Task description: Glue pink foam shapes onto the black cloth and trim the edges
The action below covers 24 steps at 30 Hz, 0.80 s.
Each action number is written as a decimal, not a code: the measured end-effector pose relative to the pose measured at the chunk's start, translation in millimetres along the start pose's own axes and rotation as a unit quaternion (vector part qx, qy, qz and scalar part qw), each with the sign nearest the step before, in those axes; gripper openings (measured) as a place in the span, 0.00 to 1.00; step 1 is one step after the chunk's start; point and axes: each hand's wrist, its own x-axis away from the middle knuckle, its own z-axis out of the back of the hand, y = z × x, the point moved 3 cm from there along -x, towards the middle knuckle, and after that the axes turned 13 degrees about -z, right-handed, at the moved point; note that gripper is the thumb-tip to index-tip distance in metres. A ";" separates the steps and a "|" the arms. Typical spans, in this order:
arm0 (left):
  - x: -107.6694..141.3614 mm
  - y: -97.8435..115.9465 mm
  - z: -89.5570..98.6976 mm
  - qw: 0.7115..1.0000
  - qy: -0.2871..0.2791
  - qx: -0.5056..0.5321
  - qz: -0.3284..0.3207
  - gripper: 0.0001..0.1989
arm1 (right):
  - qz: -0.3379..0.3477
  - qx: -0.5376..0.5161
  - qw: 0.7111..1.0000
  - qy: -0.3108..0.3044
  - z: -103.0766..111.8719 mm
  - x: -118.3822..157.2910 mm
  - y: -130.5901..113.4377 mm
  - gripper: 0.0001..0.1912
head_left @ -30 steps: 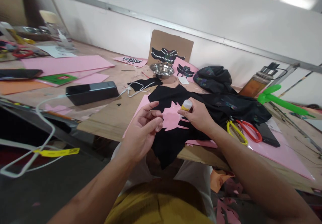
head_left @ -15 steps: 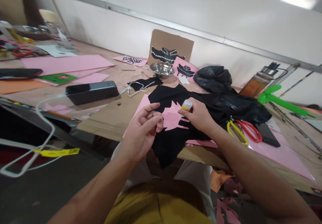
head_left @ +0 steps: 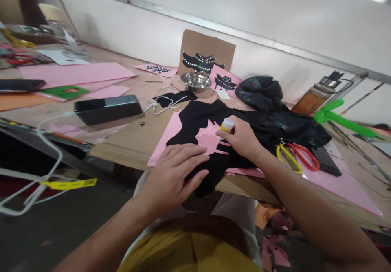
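Observation:
Pinched in my right hand point(head_left: 242, 137) is a glue stick point(head_left: 226, 125) with a whitish body and a yellow band, tilted down at a pink paper cutout point(head_left: 209, 137). The cutout has jagged points and lies on black cloth point(head_left: 207, 113). My left hand point(head_left: 180, 170) stretches out flat, palm down, over the near left part of the cloth, its fingertips at the cutout's lower left edge. Under the cloth, a pink sheet point(head_left: 161, 141) shows at the left. Whether the glue stick's tip touches the paper is hidden by my right fingers.
Yellow-handled scissors point(head_left: 287, 158) and red-handled scissors point(head_left: 307, 157) lie right of the cloth. Behind stand a metal bowl point(head_left: 195, 81) and beaded black cutouts on cardboard point(head_left: 207, 44). A black power bank point(head_left: 108, 108) sits left; a bottle point(head_left: 314, 95) stands right.
My left hand has gone from raised with curled fingers to lying flat on the cloth beside the cutout. My right hand keeps the glue stick at nearly the same spot.

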 end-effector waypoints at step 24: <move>-3.6 -4.5 -23.7 0.988 -0.146 -0.057 0.018 0.21 | 0.005 0.010 1.000 0.009 2.4 1.2 -2.3 0.15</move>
